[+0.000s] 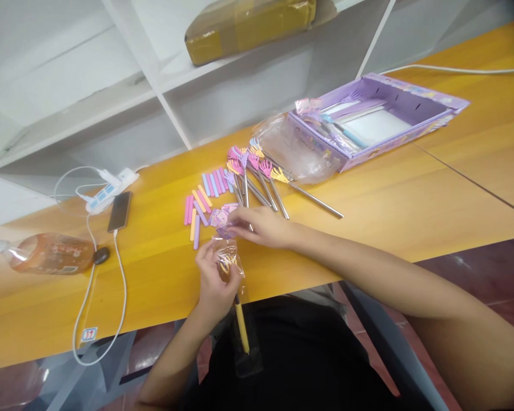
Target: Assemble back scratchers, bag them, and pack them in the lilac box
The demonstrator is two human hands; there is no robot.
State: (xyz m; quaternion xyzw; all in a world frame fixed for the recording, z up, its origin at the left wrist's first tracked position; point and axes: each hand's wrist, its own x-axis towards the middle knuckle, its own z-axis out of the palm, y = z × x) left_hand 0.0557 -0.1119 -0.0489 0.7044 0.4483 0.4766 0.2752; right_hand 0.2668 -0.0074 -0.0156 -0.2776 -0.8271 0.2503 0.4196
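My left hand (215, 282) is closed on a clear plastic bag (243, 274) near the table's front edge. Inside it is a back scratcher with a yellow hand-shaped head and a yellow handle (241, 328), which hangs down over my lap. Just above the bag's mouth, my right hand (263, 225) pinches at a small stack of pink and purple printed cards (219, 218); its fingertips are partly hidden. Beyond it lie several metal-rod back scratchers (263, 185) with coloured hand heads. Loose pink, blue, yellow and purple handle sleeves (202, 202) lie left of them.
A purple box (411, 134) with packed back scratchers stands at back right, clear plastic bags (300, 151) beside it. On the left are a bottle of orange drink (53, 254), a phone (120, 211), a power strip (111, 191) and white cables. Shelves hold a cardboard box (248, 28).
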